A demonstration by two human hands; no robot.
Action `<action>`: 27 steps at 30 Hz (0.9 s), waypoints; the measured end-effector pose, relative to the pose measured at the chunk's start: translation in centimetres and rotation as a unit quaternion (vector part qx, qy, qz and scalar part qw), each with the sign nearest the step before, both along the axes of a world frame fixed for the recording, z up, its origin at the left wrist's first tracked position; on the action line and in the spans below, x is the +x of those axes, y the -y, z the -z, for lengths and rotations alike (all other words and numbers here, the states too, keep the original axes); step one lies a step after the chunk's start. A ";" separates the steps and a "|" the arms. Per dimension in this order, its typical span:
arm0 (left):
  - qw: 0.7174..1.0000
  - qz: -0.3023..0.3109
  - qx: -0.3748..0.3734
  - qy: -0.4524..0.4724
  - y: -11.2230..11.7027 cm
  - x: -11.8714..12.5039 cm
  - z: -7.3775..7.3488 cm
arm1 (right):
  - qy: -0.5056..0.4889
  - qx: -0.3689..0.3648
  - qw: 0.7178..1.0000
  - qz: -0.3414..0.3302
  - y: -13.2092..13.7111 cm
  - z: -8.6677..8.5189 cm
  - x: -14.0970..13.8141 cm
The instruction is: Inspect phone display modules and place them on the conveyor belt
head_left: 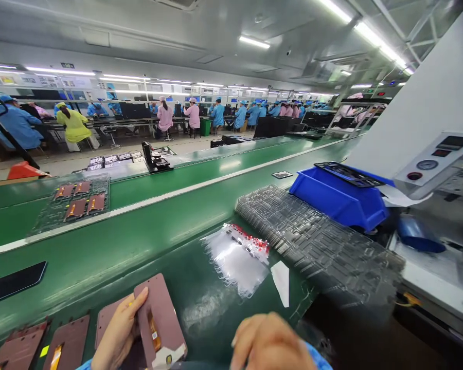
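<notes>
My left hand (120, 331) is closed on the edge of a reddish-brown display panel (162, 313), thumb on its face. The panel is tilted up and carries an orange flex cable (154, 334) and a whitish piece (170, 356) at its lower end. Another brown panel (107, 319) lies just behind that hand. My right hand (272, 343) is at the bottom edge, apart from the panel, its fingers curled and slightly blurred. Whatever may be in them is hidden. Two more brown panels with cables, one of them nearer (70, 339), lie at the lower left.
Clear film sheets with red tabs (237, 259) and a white paper piece (281, 283) lie on the green bench. Stacked clear trays (316, 236) and a blue bin (335, 198) stand right, beside a white machine (412, 128). A dark phone-like slab (15, 282) lies left.
</notes>
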State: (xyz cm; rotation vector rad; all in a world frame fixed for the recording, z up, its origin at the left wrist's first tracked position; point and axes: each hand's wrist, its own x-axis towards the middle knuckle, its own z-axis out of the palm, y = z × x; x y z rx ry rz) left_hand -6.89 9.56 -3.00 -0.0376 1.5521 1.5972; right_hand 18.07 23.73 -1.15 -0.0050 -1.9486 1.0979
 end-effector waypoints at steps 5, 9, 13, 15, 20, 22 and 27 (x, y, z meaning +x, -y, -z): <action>0.999 -0.041 0.012 -0.005 1.0 0.3 -0.5 | 0.135 -0.075 0.960 0.234 -8.6 -0.5 0.5; 0.998 -0.048 0.045 0.018 1.2 1.5 -1.3 | 0.214 -0.110 0.925 0.294 -16.3 4.4 -0.1; 0.996 -0.060 0.066 0.030 1.2 2.5 -1.8 | 0.277 -0.091 0.882 0.369 -20.0 9.2 -0.7; 0.995 -0.063 0.075 0.028 1.1 2.8 -2.0 | 0.292 -0.075 0.870 0.391 -20.3 10.2 -0.8; 0.994 -0.069 0.080 0.029 1.1 3.3 -2.4 | 0.270 -0.059 0.871 0.406 -18.2 8.8 -1.4; 0.994 -0.071 0.079 0.031 1.0 3.5 -2.6 | 0.267 -0.076 0.896 0.347 -15.9 7.5 -2.3; 0.993 -0.067 0.087 0.041 0.1 4.4 -3.2 | 0.306 -0.148 0.940 -0.020 -6.2 4.5 -5.6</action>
